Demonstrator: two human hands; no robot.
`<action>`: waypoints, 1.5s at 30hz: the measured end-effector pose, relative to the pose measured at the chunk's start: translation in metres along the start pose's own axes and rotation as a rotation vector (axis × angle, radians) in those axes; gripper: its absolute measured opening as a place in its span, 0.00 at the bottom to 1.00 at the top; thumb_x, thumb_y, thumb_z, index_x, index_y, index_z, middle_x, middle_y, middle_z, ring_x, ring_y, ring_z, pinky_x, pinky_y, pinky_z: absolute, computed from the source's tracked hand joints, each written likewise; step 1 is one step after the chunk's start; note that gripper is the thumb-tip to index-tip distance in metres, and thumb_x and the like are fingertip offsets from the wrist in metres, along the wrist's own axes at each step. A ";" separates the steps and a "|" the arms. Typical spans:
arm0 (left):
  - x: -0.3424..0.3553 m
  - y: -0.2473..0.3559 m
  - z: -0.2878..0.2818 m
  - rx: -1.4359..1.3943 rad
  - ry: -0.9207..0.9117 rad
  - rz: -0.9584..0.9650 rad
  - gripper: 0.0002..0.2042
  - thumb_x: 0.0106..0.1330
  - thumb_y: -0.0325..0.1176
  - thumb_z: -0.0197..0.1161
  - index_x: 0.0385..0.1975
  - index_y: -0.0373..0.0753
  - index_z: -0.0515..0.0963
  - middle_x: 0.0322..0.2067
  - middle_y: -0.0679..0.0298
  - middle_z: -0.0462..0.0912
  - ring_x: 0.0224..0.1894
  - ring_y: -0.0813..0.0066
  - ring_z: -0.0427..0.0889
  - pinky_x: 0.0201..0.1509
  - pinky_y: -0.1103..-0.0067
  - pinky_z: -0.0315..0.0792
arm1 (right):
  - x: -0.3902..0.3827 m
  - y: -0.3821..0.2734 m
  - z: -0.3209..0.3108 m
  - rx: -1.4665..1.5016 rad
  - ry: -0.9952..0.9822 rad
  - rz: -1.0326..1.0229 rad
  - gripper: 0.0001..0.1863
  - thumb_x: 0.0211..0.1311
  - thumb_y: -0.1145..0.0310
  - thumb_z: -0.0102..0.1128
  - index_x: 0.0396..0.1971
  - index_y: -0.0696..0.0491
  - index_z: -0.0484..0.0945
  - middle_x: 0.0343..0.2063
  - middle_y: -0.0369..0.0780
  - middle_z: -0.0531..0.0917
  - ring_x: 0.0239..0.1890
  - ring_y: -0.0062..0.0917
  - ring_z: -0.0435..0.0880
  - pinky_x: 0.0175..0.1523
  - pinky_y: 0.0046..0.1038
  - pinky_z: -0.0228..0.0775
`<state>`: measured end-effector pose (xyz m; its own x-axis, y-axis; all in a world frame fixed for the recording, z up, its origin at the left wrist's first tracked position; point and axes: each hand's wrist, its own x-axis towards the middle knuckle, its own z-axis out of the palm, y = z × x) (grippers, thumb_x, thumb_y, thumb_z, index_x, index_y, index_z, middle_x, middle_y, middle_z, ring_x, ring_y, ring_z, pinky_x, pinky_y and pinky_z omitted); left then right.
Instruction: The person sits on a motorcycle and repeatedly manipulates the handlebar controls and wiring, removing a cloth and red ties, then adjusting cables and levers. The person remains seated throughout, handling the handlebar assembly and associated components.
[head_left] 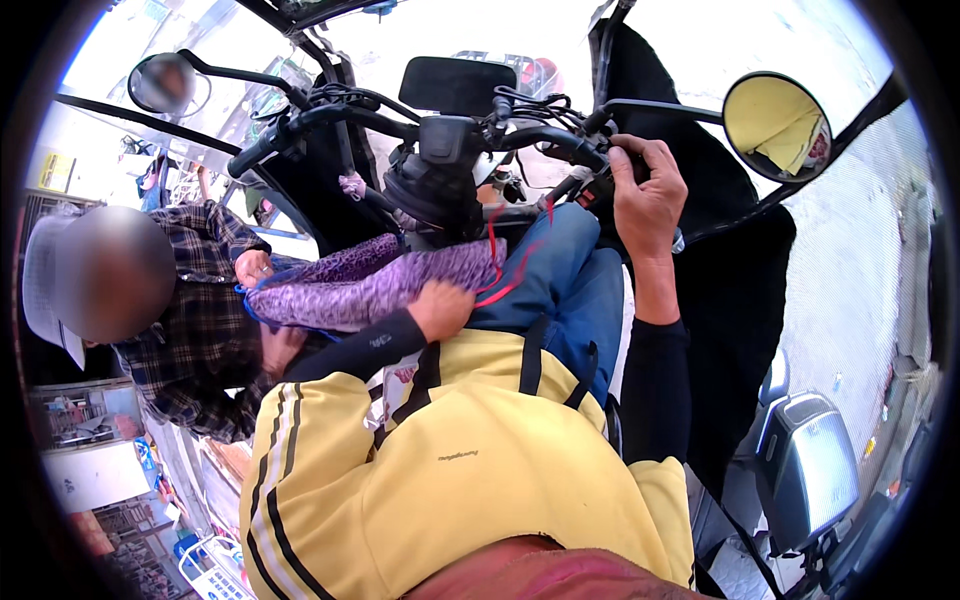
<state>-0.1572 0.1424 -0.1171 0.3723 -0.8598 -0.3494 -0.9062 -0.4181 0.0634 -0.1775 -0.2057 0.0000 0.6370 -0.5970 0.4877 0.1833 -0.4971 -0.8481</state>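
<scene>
My left hand (443, 310) is closed at the near edge of a purple patterned cloth (375, 285), which stretches leftward below the handlebar. The cloth looks smeared by motion, and blue cord runs along its left end. Red ribbons (497, 270) hang beside it, over my jeans. At the right end of the black handlebar (555, 140), my right hand (650, 190) has its thumb and fingers curled round the grip; part of the grip is hidden. On the left, another person's hand (254, 268) touches the cloth's blue-edged end.
A person in a plaid shirt (185, 300) and a light cap stands close at the left. Round mirrors (778, 126) extend on both sides, with a dark rectangular panel (455, 85) at the front centre. A black sheet (735, 350) and a lamp (815, 465) are at the right.
</scene>
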 end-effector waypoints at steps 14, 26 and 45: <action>0.063 -0.030 -0.119 -1.015 0.699 -0.459 0.24 0.73 0.48 0.71 0.55 0.33 0.79 0.43 0.49 0.89 0.45 0.56 0.91 0.50 0.67 0.82 | -0.003 0.000 0.009 0.004 -0.019 -0.007 0.07 0.69 0.76 0.71 0.43 0.60 0.89 0.35 0.34 0.83 0.30 0.15 0.78 0.36 0.19 0.69; 0.113 -0.021 -0.099 -0.510 1.030 -0.331 0.18 0.63 0.27 0.75 0.53 0.39 0.82 0.44 0.58 0.87 0.47 0.58 0.87 0.50 0.67 0.81 | -0.005 0.001 0.001 0.053 -0.059 0.081 0.08 0.72 0.76 0.69 0.47 0.60 0.88 0.39 0.35 0.85 0.37 0.15 0.84 0.45 0.17 0.76; 0.146 -0.139 -0.161 -0.297 0.814 -0.076 0.27 0.54 0.29 0.80 0.56 0.43 0.81 0.55 0.62 0.82 0.58 0.57 0.80 0.63 0.65 0.71 | 0.130 0.066 0.017 -0.008 -0.680 0.388 0.15 0.78 0.67 0.61 0.57 0.57 0.87 0.39 0.36 0.89 0.35 0.13 0.80 0.41 0.18 0.74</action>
<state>0.0549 0.0280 -0.0261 0.5596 -0.7214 0.4080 -0.8258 -0.4441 0.3475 -0.0703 -0.3051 0.0039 0.9737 -0.2136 -0.0795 -0.1499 -0.3374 -0.9294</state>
